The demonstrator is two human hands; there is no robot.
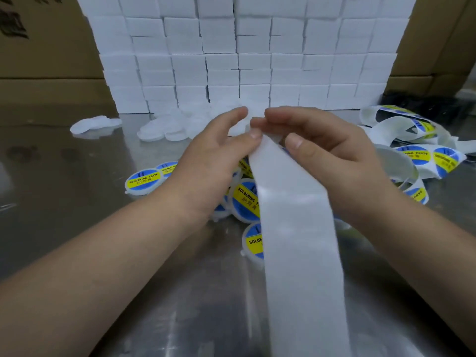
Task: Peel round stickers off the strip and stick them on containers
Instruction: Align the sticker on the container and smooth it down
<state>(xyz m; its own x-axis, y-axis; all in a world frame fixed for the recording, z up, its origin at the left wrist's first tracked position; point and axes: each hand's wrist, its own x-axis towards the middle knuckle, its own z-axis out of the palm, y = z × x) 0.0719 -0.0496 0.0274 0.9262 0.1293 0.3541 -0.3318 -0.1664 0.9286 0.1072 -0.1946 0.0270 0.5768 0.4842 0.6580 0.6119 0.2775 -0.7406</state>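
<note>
The fingers (253, 134) of both hands meet at the top end of the strip (296, 240) and hold it up over the middle of the worktop (77, 202). The left hand (211, 161) has its thumb tip pressed against the strip's upper left corner, with the forefinger reaching out above it. The right hand (332, 150) curls its forefinger over the very top and sets its thumb at the right edge, so both hands hold the paper in a narrow pinch. From there the strip runs down towards the person as one broad white band, plain side showing, and passes out of sight at the bottom. Under the hands and partly hidden behind the band lies a cluster of labelled containers (246, 202). They are round and white, and each lid bears a blue and yellow sticker that reads "SOLDERING PASTE". One more (143, 180) sits apart to the left. Just beyond the fingers lies a heap of plain white containers (164, 130), with a smaller pile (95, 123) further left. To the right a loose coil of backing paper (386, 130) lies tumbled on the steel and carries unpeeled stickers (413, 154). I cannot tell whether it joins the held strip. Behind everything rises a wall of stacked white boxes (244, 47), flanked on both sides by brown cardboard cartons (38, 47).
</note>
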